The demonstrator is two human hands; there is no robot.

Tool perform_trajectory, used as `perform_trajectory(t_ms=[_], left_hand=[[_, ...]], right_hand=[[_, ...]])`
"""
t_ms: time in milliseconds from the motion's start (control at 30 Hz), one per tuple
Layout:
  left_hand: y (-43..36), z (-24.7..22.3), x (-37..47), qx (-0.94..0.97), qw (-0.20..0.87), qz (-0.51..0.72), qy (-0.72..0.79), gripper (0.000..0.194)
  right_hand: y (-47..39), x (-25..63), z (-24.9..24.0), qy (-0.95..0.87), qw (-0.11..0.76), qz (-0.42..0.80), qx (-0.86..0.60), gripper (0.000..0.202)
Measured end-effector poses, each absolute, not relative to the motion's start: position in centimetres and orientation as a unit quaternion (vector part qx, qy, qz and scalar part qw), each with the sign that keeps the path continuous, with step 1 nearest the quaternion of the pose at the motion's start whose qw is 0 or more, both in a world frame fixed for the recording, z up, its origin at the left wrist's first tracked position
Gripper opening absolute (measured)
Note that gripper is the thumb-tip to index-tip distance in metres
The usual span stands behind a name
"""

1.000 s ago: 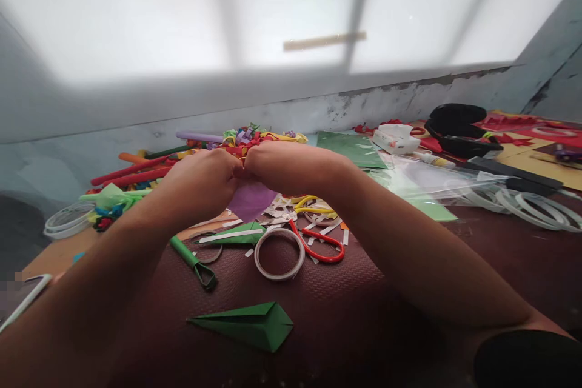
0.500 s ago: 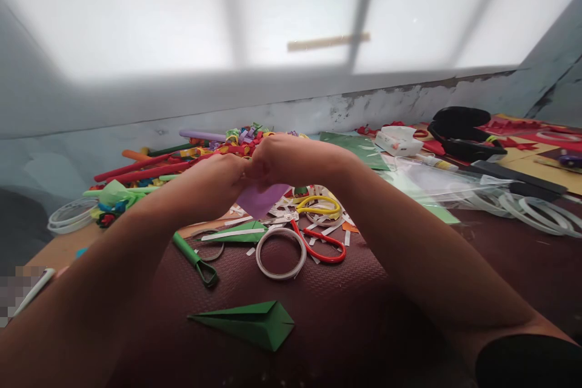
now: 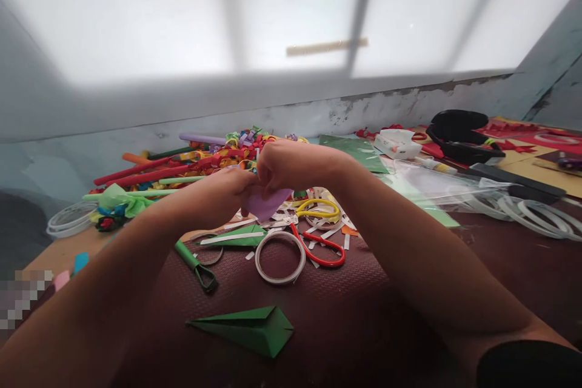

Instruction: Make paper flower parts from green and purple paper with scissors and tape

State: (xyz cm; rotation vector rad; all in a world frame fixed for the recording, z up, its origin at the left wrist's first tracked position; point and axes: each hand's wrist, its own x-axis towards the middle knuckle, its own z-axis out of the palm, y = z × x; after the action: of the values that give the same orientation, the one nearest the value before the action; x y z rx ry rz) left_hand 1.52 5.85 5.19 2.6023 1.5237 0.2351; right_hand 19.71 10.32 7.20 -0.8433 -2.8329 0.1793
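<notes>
A piece of purple paper (image 3: 268, 205) hangs between my two hands over the middle of the table. My left hand (image 3: 225, 191) is closed on its left side, and my right hand (image 3: 282, 163) pinches its upper edge; the two hands meet at the fingers. Most of the fingertips are hidden behind the hands. Below them lie a roll of white tape (image 3: 280, 257), scissors with red and yellow handles (image 3: 325, 250) and a folded green paper (image 3: 240, 234) bearing a white strip. Nearer to me are a rolled green paper tube (image 3: 195, 267) and a pointed folded green paper (image 3: 248, 327).
Paper flowers and coloured tubes (image 3: 182, 165) are heaped at the back left. A light green paper flower (image 3: 118, 197) lies by white rings (image 3: 73, 218). At right are a tissue pack (image 3: 397, 143), an unzipped black case (image 3: 459, 136) and coiled white strips (image 3: 536, 212).
Both hands have come slightly lower and nearer, with the purple paper still between them. My left hand has shifted a little to the right. The things on the table have not moved.
</notes>
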Motion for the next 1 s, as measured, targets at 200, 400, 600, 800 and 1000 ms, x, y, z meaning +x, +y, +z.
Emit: perform_trajectory(t_ms=[200, 400, 600, 800, 1000], left_hand=[[6.07, 5.7, 1.12, 0.846, 0.022, 0.067, 0.528, 0.021], [6.08, 5.09, 1.2, 0.849, 0.074, 0.052, 0.521, 0.02], [6.15, 5.29, 1.38, 0.844, 0.086, 0.051, 0.527, 0.022], [6.28, 5.2, 1.21, 0.837, 0.066, 0.082, 0.536, 0.023], [5.95, 5.76, 1.75, 0.846, 0.158, 0.049, 0.506, 0.026]], right_hand=[[11.03, 19.73, 7.01, -0.955, 0.075, 0.087, -0.272, 0.023], [11.11, 20.05, 7.01, -0.95, 0.074, 0.106, -0.286, 0.012], [11.06, 20.13, 6.96, -0.949, 0.062, 0.127, -0.283, 0.008], [10.97, 19.95, 7.16, -0.952, 0.053, 0.11, -0.28, 0.023], [11.22, 20.21, 6.92, -0.947, 0.071, 0.125, -0.286, 0.003]])
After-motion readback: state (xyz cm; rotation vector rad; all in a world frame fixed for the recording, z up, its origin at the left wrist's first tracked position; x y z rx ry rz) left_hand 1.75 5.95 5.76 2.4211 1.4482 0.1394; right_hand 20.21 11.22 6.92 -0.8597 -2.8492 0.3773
